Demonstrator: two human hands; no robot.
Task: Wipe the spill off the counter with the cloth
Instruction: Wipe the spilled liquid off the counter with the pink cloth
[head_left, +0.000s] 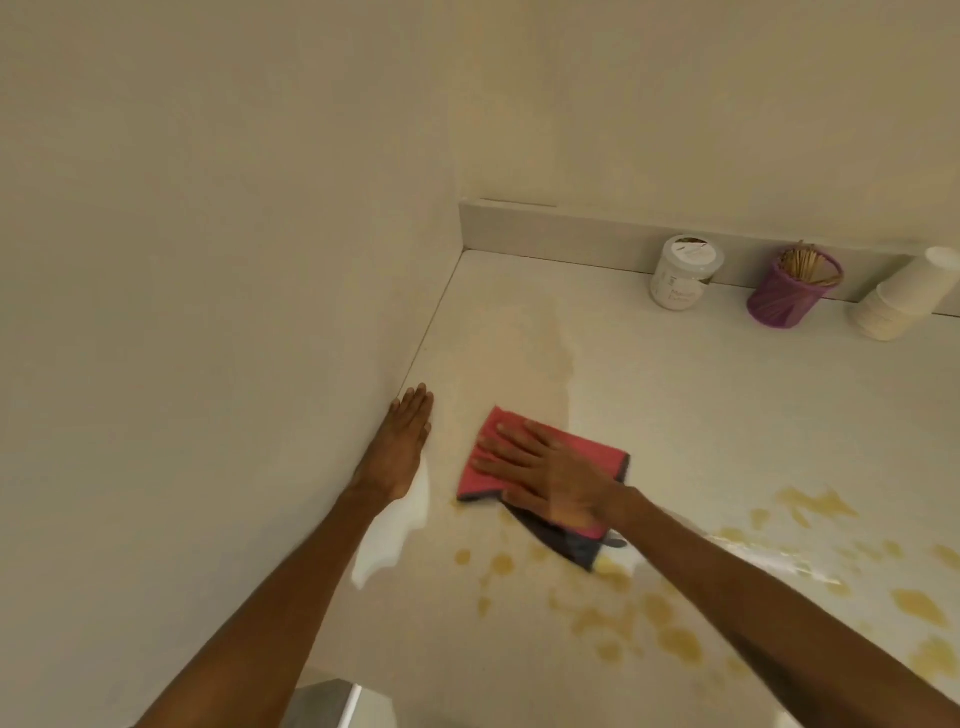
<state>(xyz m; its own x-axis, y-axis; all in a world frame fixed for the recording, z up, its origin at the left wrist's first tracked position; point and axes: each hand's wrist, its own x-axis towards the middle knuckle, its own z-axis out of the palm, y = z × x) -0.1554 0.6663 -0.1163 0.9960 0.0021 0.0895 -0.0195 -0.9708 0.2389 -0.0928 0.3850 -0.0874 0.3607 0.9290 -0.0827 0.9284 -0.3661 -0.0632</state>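
Nearest the camera, on the pale counter (727, 415), yellowish blots and droplets of the spill (670, 629) lie scattered between the two bare forearms and out toward the right edge. Just beyond them the right hand (540, 470) lies flat, palm down and fingers spread, pressing on the cloth (597, 452), a pink square with a dark grey edge and underside; the hand does not clutch it, it only bears down on top. One grey corner of the cloth pokes out below the wrist, touching the nearest blots. Left of the cloth and apart from it, the left hand (405, 441) is open with fingers straight and together, holding nothing, its edge set where the counter meets the side wall (208, 312). Past the cloth a faint, smeared yellowish film spreads up the counter toward the corner. Farthest back, along the low grey backsplash (571, 234), stand a white lidded jar (683, 275), a purple mesh cup (787, 293) full of wooden sticks, and a stack of white paper cups (904, 301) lying tilted against the backsplash.
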